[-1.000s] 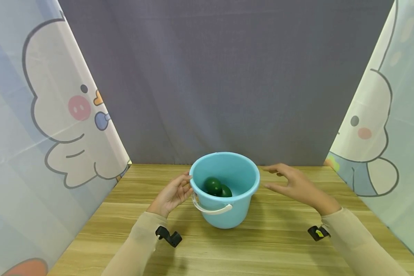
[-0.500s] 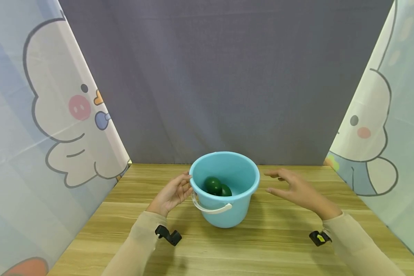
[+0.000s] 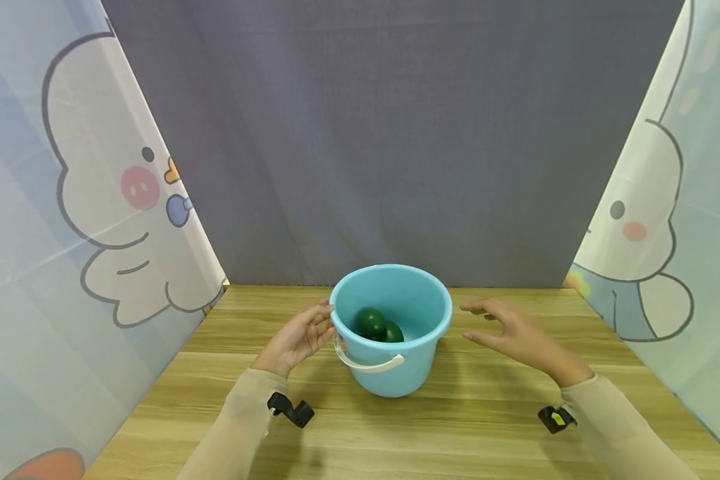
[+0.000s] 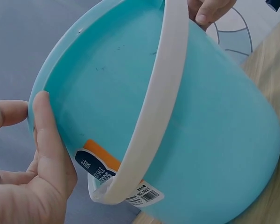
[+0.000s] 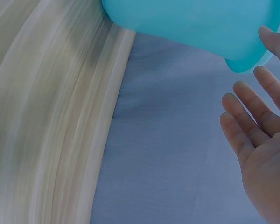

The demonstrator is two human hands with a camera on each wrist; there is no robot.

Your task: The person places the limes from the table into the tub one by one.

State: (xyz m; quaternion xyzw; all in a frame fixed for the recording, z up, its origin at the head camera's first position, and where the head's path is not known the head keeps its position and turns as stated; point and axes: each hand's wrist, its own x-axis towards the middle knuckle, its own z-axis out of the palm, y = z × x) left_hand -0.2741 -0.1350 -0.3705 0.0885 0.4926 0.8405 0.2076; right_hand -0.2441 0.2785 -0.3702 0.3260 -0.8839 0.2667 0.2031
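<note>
A light blue plastic bucket [image 3: 390,373] stands upright on the wooden table, its white handle [image 3: 369,365] hanging down the front. Inside it lie two dark green, smooth, rounded avocado-like items [image 3: 371,323]; their lower parts are hidden. My left hand [image 3: 297,339] is at the bucket's left rim. The left wrist view shows its fingertips [image 4: 42,100] on either side of the lip, pinching it. To the right of the bucket, my right hand [image 3: 519,339] hangs in the air, apart from the rim, its fingers spread and holding nothing.
The wooden table [image 3: 216,427] extends around the bucket. A dark grey curtain [image 3: 396,133] hangs at its back edge, with cartoon-print cloths [image 3: 24,267] at both sides. A label [image 4: 100,163] is stuck on the bucket below the handle's end.
The right hand has drawn slightly away from the bucket's rim and lowered a little. The left hand, the bucket and its contents have stayed in place.
</note>
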